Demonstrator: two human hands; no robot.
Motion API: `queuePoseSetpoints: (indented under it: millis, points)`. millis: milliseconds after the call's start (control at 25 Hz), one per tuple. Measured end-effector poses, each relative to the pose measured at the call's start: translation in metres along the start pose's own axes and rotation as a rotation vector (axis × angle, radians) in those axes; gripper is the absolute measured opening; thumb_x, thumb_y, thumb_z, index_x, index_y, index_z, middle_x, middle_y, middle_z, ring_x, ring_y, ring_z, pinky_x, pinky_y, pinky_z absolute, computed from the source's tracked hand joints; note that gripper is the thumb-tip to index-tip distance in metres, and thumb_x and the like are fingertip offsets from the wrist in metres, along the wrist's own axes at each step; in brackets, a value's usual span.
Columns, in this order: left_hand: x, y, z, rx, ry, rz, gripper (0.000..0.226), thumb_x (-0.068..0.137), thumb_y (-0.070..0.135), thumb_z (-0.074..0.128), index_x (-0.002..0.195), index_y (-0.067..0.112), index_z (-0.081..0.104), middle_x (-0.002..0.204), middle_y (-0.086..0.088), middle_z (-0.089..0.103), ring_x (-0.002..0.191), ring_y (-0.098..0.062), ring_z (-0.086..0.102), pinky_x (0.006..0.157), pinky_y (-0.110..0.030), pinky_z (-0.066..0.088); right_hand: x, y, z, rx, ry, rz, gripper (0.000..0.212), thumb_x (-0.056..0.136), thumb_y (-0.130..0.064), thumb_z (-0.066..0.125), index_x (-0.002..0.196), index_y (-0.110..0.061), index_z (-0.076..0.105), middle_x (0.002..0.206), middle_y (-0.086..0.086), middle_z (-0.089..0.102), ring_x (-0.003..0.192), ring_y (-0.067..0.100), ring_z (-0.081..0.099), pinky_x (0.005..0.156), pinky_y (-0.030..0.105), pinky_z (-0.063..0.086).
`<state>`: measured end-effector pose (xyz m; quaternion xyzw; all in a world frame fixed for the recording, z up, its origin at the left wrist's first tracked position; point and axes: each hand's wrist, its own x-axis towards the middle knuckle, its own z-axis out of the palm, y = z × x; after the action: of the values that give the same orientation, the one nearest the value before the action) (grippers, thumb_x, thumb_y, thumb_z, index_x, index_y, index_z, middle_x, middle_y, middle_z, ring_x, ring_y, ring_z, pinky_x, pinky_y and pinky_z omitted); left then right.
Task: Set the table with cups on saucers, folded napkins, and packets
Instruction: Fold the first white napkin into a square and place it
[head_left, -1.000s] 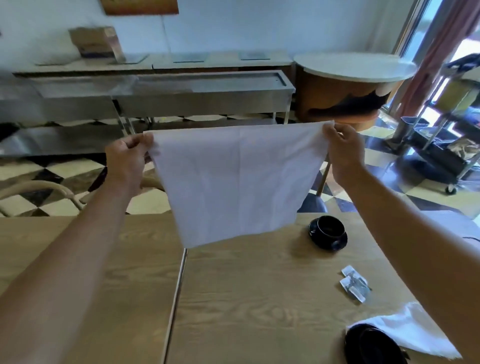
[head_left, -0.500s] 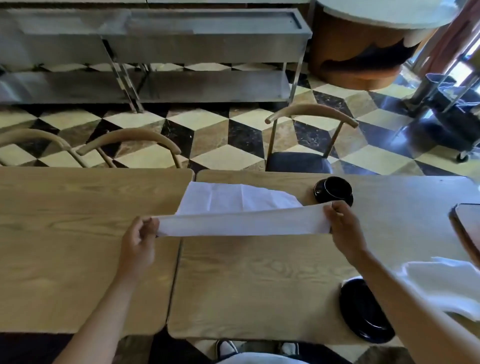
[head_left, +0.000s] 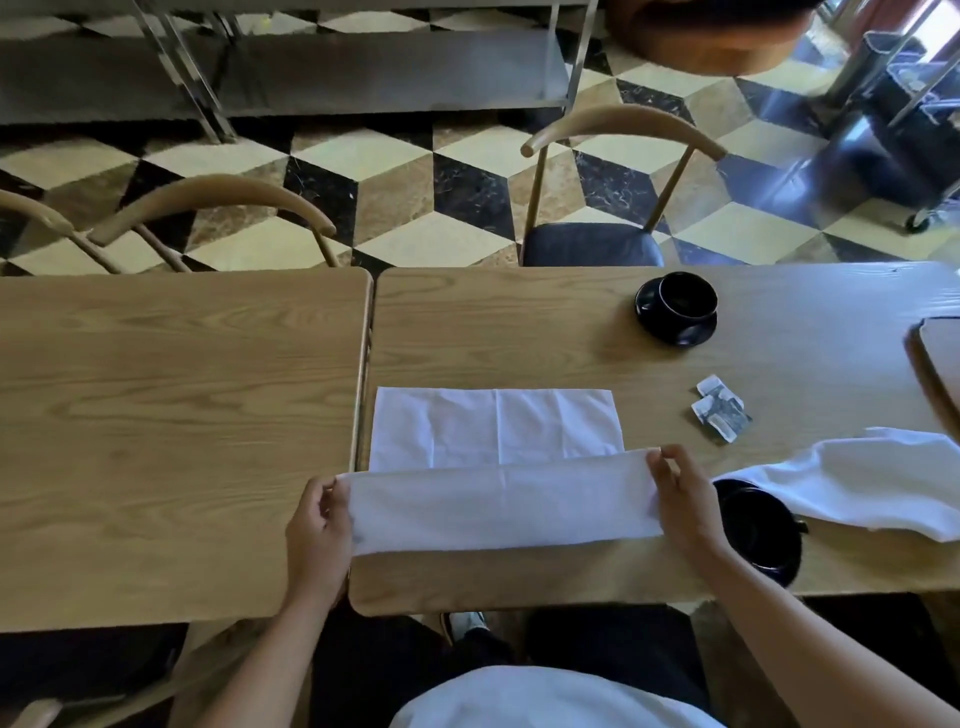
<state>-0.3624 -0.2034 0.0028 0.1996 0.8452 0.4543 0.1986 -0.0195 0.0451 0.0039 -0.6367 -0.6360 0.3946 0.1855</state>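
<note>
The napkin (head_left: 496, 467) lies flat on the right-hand table (head_left: 571, 343), near its front edge and against the seam with the left table (head_left: 171, 415), at about 6 o'clock from the table's middle. Its near strip is lifted and turned over toward 12 o'clock, so a fold is under way but not pressed down. The left hand (head_left: 317, 525) pinches the left end of that strip between thumb and fingers, and the right hand (head_left: 685, 504) pinches the right end the same way; both are closed narrowly on cloth. The napkin's long axis runs from 9 to 3 o'clock, parallel to the table's front edge, and the raised fold line follows that same axis. As for progress, one cup (head_left: 680, 299) sits on its saucer (head_left: 670, 325) toward 1 o'clock, which looks finished. Two packets (head_left: 719, 410) lie at 3 o'clock from the napkin, loosely placed and apart from any setting. A second napkin (head_left: 872, 488) lies unfolded and rumpled at the right, draped partly over a dark saucer (head_left: 753, 530) at the front edge; whether a cup is on it cannot be told. By my judgement, the job is early: this fold, the other napkin and the packets remain.
</note>
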Motion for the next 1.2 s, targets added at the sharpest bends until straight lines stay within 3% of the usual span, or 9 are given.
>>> queuePoseSetpoints:
  millis: [120,200,280,520,640,800,960,1080,1200]
  points:
    - [0.038,0.002,0.026,0.014,-0.025,-0.028,0.023,0.102,0.040,0.053,0.084,0.027,0.060,0.077,0.002,0.064,0.066,0.000,0.056,0.059,-0.019,0.043,0.026,0.001,0.012,0.009,0.043,0.042,0.017,0.104,-0.040,0.053,0.093,-0.027,0.058,0.073,-0.008,0.066,0.063,0.002,0.058,0.054,0.024,0.040]
    - [0.070,0.003,0.044,0.063,-0.029,-0.048,0.019,0.102,0.032,0.056,0.088,0.021,0.062,0.080,0.001,0.065,0.074,-0.015,0.059,0.064,-0.027,0.044,0.051,0.005,0.023,0.017,0.057,0.065,0.020,0.103,-0.038,0.055,0.095,-0.022,0.063,0.076,-0.010,0.066,0.064,0.001,0.057,0.053,0.017,0.038]
    - [0.100,0.000,0.061,0.115,-0.043,-0.044,0.016,0.101,0.028,0.059,0.091,0.016,0.065,0.078,0.000,0.064,0.075,-0.019,0.058,0.063,-0.027,0.042,0.074,0.009,0.034,0.003,0.067,0.096,0.022,0.101,-0.039,0.057,0.094,-0.021,0.066,0.076,-0.010,0.064,0.067,0.003,0.056,0.054,0.017,0.037]
    - [0.148,-0.008,0.088,0.183,-0.026,-0.026,0.011,0.095,0.032,0.065,0.087,0.026,0.068,0.070,0.010,0.064,0.066,-0.010,0.058,0.062,-0.024,0.044,0.115,0.015,0.052,0.008,0.071,0.108,0.017,0.099,-0.035,0.063,0.087,-0.025,0.069,0.073,-0.016,0.064,0.065,-0.015,0.057,0.056,0.004,0.039]
    - [0.159,-0.010,0.095,0.197,-0.028,-0.027,0.014,0.095,0.031,0.064,0.085,0.022,0.067,0.066,0.010,0.060,0.063,-0.014,0.053,0.062,-0.030,0.042,0.128,0.015,0.057,0.040,0.076,0.105,0.015,0.096,-0.035,0.067,0.087,-0.024,0.070,0.074,-0.016,0.066,0.063,-0.014,0.058,0.056,0.004,0.040]
    - [0.166,-0.012,0.101,0.260,-0.015,-0.030,0.014,0.095,0.030,0.064,0.085,0.021,0.068,0.068,0.010,0.062,0.070,-0.017,0.057,0.061,-0.024,0.042,0.142,0.012,0.063,0.029,0.084,0.083,0.011,0.094,-0.035,0.069,0.086,-0.028,0.070,0.075,-0.015,0.068,0.065,-0.012,0.059,0.057,0.004,0.039]
    - [0.173,-0.017,0.104,0.267,0.022,-0.061,0.020,0.094,0.026,0.064,0.095,0.007,0.073,0.083,-0.009,0.071,0.079,-0.025,0.062,0.072,-0.034,0.047,0.150,0.011,0.069,0.020,0.071,0.070,0.010,0.095,-0.030,0.069,0.086,-0.025,0.069,0.075,-0.017,0.065,0.064,-0.015,0.058,0.058,0.003,0.038]
    - [0.176,-0.017,0.106,0.248,0.033,-0.095,0.022,0.093,0.026,0.066,0.097,0.006,0.074,0.086,-0.013,0.072,0.080,-0.026,0.063,0.077,-0.040,0.051,0.153,0.012,0.072,-0.024,0.077,0.084,0.010,0.095,-0.033,0.068,0.087,-0.026,0.069,0.072,-0.017,0.064,0.065,-0.014,0.058,0.058,0.004,0.038]
    - [0.177,-0.015,0.107,0.237,0.040,-0.113,0.023,0.091,0.030,0.066,0.095,0.008,0.073,0.081,-0.007,0.070,0.076,-0.023,0.062,0.075,-0.037,0.050,0.155,0.013,0.076,-0.055,0.100,0.075,0.011,0.094,-0.032,0.069,0.086,-0.024,0.070,0.073,-0.011,0.064,0.066,0.001,0.060,0.062,0.014,0.040]
